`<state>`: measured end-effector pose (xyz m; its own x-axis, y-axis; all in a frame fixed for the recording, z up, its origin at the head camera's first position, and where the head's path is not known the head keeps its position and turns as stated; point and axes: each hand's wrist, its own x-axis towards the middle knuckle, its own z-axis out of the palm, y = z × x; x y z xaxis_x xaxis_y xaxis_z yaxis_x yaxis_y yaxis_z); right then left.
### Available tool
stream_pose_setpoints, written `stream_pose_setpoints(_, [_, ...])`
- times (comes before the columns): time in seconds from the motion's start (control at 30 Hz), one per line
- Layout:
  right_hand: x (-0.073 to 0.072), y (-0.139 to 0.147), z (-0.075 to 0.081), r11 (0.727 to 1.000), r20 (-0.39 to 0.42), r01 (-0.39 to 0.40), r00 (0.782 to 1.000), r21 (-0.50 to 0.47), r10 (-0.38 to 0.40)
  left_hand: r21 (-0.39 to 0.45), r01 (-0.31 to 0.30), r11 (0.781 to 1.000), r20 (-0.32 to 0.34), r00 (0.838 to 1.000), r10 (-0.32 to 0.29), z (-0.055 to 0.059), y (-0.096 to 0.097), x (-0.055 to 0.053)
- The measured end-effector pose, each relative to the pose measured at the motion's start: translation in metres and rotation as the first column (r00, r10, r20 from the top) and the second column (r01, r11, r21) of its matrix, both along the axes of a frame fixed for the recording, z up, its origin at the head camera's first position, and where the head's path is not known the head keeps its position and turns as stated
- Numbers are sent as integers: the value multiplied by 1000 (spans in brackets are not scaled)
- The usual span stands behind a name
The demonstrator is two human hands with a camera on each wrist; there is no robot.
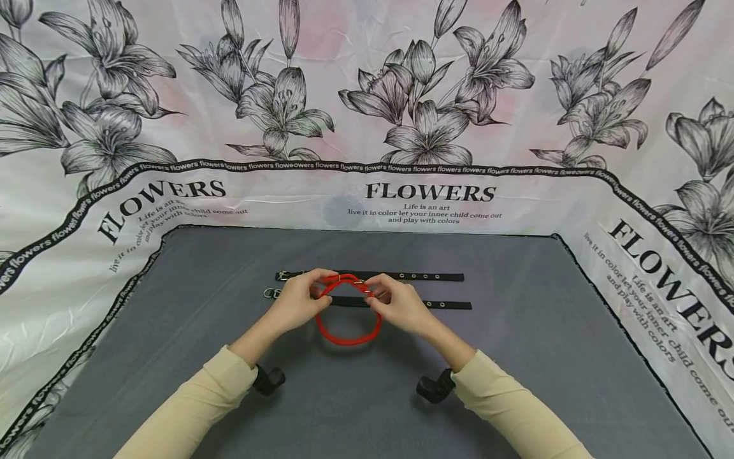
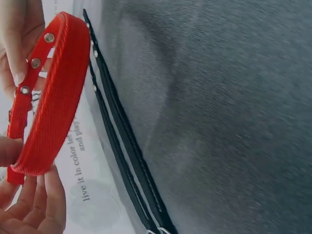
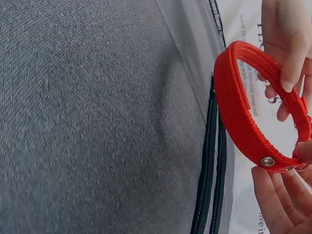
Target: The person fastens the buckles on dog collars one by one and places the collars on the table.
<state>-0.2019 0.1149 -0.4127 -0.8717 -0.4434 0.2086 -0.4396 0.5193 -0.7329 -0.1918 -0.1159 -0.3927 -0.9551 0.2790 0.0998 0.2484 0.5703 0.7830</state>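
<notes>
Currently, both hands are holding the red collar (image 1: 346, 342) as a loop raised above the grey table (image 1: 355, 414), overlapping two black straps (image 1: 441, 276) (image 1: 453, 306) in the head view. The left hand (image 1: 295, 298) is pinching the far left part of the loop between thumb and fingers; the right hand (image 1: 402, 306) is pinching the far right part in the same way. Metal eyelets (image 2: 35, 63) are showing on the band toward the right hand. The black straps are lying side by side, roughly parallel. Judging by the grip, the step in hand is seemingly one of fastening or adjusting the collar's ends; whether the closure is engaging cannot be told. The next move is probably calling for steadying one side while guiding the other.
</notes>
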Motion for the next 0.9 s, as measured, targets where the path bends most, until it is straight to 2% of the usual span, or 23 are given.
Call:
stream_pose_setpoints(0.53, [1,-28,-10,1000,45,-27,999,12,27,22,-40,999,47,998,39,-8,-31,8])
stream_pose_setpoints(0.9, [3,-56,-19,999,80,-10,997,34,7,-51,-87,995,45,995,89,-19,-55,9])
